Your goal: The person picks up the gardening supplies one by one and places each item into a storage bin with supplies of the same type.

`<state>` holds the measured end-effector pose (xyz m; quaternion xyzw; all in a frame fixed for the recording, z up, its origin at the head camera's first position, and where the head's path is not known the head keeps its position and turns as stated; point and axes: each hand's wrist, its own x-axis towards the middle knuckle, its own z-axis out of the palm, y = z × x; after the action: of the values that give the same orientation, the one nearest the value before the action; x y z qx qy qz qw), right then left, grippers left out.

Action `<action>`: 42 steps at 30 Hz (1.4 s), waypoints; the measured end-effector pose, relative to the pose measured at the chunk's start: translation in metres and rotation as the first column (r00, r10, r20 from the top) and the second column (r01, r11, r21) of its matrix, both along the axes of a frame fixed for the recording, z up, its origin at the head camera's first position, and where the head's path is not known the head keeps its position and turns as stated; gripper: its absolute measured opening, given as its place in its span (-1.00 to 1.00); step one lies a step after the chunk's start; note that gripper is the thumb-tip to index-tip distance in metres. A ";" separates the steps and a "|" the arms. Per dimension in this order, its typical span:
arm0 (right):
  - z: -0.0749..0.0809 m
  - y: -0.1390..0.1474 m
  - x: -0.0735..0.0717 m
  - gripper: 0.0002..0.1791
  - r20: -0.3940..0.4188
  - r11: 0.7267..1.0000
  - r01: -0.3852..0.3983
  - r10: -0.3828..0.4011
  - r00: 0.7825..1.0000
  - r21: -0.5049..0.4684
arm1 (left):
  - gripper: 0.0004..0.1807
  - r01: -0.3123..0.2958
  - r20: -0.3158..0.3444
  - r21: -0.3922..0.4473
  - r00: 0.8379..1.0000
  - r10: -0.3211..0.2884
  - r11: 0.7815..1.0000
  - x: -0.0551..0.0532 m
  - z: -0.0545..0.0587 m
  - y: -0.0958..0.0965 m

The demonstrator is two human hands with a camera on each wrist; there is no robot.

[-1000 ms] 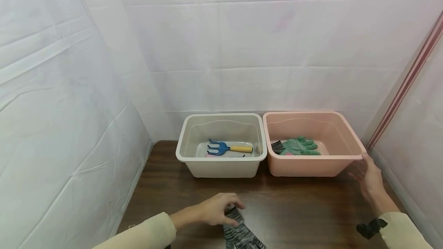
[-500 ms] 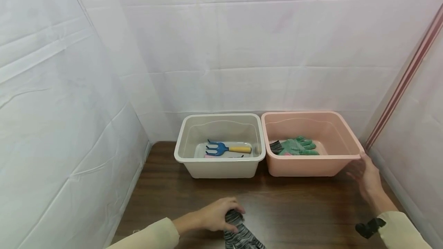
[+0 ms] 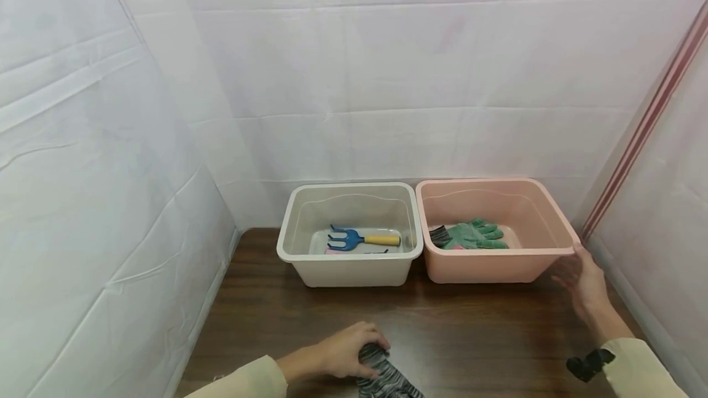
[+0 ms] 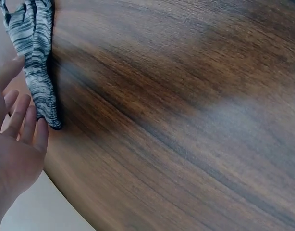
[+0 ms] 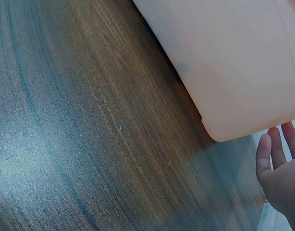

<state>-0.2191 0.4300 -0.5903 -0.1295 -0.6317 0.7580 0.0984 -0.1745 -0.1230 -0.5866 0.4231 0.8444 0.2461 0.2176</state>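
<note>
At the near side of the table, my left hand (image 3: 348, 349) curls its thumb and fingers round the cuff of a black-and-grey knit work glove (image 3: 387, 379). In the left wrist view the glove (image 4: 37, 62) lies with its fingers toward the upper left, its cuff beside my fingertips. My right hand (image 3: 589, 284) holds the near right corner of the pink bin (image 3: 498, 266), thumb at the rim and fingers below it along the outside. From the right wrist view, fingertips touch the bin's outer wall (image 5: 234, 62). A green glove (image 3: 475, 235) with a striped cuff rests inside this bin.
Left of the pink bin stands a white bin (image 3: 354, 272), their rims side by side. It contains a blue hand rake (image 3: 354, 239) with a yellow handle and a pink item, partly hidden. White sheeting (image 3: 354, 78) walls the brown wooden table (image 3: 470, 324) at back and sides.
My left hand has come down slightly toward me, and its fingers have closed further round the glove's cuff. My right hand keeps its place at the pink bin's corner.
</note>
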 end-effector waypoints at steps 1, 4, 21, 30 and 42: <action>0.000 0.000 0.000 -0.58 0.004 1.000 0.001 -0.001 1.000 0.000 | -0.53 -0.003 -0.007 -0.004 1.000 0.003 1.000 0.001 -0.001 0.000; 0.001 -0.001 -0.001 -0.55 0.014 1.000 0.006 -0.006 1.000 0.007 | -0.55 -0.012 -0.039 -0.021 0.999 0.012 1.000 0.004 -0.004 0.002; 0.003 -0.003 0.001 -0.40 0.033 0.997 0.019 -0.022 0.999 0.074 | -0.81 0.036 -0.321 -0.025 0.946 -0.042 0.999 0.003 -0.011 0.006; 0.001 -0.002 0.001 -0.46 0.034 0.997 0.020 -0.023 0.999 0.076 | -0.85 -0.071 -0.171 0.067 0.982 0.081 0.995 -0.006 -0.013 0.011; 0.002 -0.002 0.002 -0.48 0.021 0.998 0.021 -0.022 1.000 0.052 | -0.82 -0.184 0.018 0.212 0.983 0.185 0.960 -0.019 -0.007 0.013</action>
<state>-0.2168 0.4278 -0.5882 -0.1418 -0.6506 0.7389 0.1032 -0.1936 -0.1099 -0.5940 0.3636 0.8492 0.3539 0.1462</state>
